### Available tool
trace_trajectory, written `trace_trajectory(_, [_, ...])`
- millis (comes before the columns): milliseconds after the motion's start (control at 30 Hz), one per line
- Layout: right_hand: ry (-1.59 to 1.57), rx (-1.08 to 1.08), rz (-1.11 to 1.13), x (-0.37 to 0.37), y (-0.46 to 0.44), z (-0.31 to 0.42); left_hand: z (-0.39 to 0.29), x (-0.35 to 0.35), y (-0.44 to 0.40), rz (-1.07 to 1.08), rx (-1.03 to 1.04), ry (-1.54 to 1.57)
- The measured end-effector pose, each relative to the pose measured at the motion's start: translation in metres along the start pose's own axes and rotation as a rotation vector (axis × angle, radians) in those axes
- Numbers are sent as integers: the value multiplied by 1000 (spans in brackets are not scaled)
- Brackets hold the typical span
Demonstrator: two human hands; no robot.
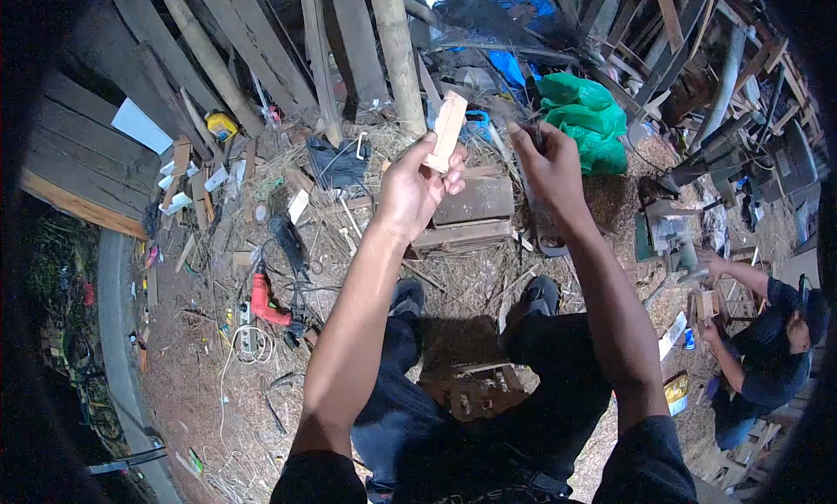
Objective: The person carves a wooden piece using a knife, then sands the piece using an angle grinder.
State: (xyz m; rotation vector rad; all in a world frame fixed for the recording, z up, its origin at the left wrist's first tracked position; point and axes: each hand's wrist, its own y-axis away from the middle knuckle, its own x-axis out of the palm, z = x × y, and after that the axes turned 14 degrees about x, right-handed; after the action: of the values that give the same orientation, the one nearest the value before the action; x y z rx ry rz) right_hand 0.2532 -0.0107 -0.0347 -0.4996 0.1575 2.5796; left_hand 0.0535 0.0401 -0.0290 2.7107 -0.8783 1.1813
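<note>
My left hand (408,192) grips a small pale wood block (448,127) with a rough, notched left edge, held upright between thumb and fingers. To its right, my right hand (554,166) is raised with thumb and fingers pinched together. Something dark shows at those fingertips, too small and shaded to name. The two hands are apart. Below and between them on the ground sits a worn wooden block (475,203). Just behind my right hand lies a crumpled green plastic bag (584,120).
A red power drill (266,299) and a power strip (250,334) with a coiled white cord lie at left. Planks (253,46) lean at the back. At right, a co-worker (772,356) holds a wood piece (707,305) beside a machine. Scrap wood (680,33) fills the back right.
</note>
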Motion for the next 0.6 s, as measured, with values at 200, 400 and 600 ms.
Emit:
trace_trajectory(200, [-147, -133, -52, 10, 9, 9, -4, -2, 3, 26, -4, 33])
trace_trajectory(400, [-274, -76, -11, 14, 6, 9, -9, -1, 8, 55, -17, 47])
trace_trajectory(600, [-423, 31, 134, 17, 16, 19, -17, 5, 17, 68, -46, 45])
